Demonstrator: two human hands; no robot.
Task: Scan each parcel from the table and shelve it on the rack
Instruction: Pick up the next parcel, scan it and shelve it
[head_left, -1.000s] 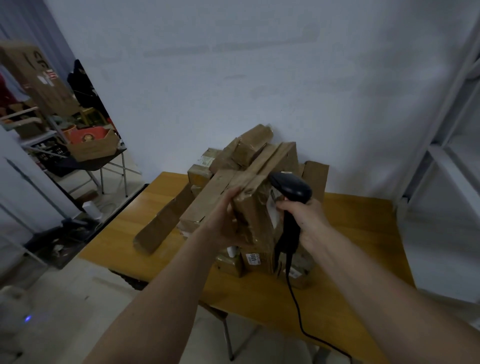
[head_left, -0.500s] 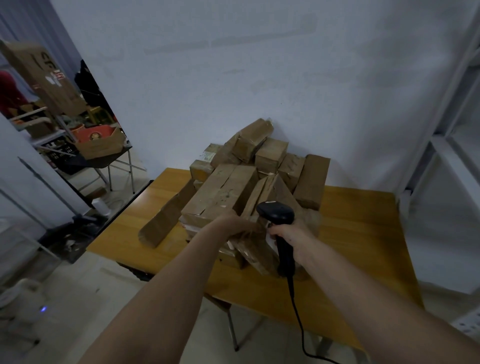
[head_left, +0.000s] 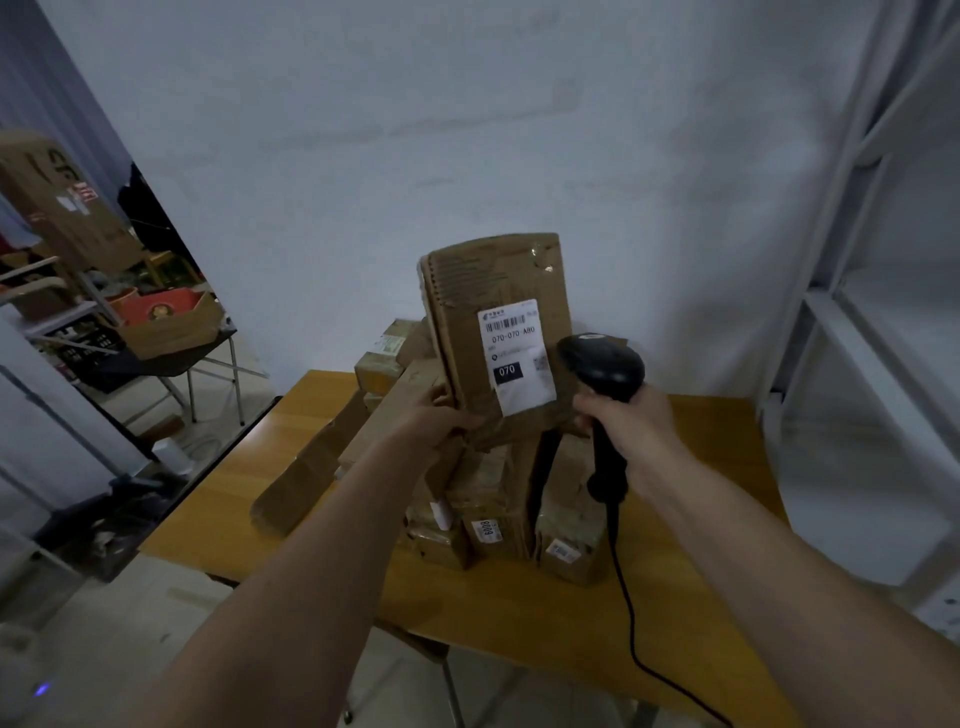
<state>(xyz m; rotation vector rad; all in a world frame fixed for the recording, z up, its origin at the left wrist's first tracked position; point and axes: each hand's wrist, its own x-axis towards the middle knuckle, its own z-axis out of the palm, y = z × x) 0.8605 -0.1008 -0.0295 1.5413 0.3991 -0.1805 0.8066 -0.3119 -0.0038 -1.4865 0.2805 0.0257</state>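
Head view looks down on two bare forearms over a wooden surface (head_left: 701, 467). The left hand (head_left: 441, 423) holds a flat cardboard parcel (head_left: 498, 291) upright by its lower left corner, its grip closed on the edge, thumb on the front face. A white shipping label (head_left: 517, 358) with a barcode and the number 070 faces the camera. The right hand (head_left: 631, 423) has its grip wrapped around the handle of a black barcode scanner (head_left: 602, 364), whose head sits just beside the label's right edge. A black cable (head_left: 631, 613) hangs from the handle across the surface's front. Behind and below the lifted parcel lies a heap of other brown boxes (head_left: 488, 519). A white metal rack (head_left: 852, 332) stands at the right.
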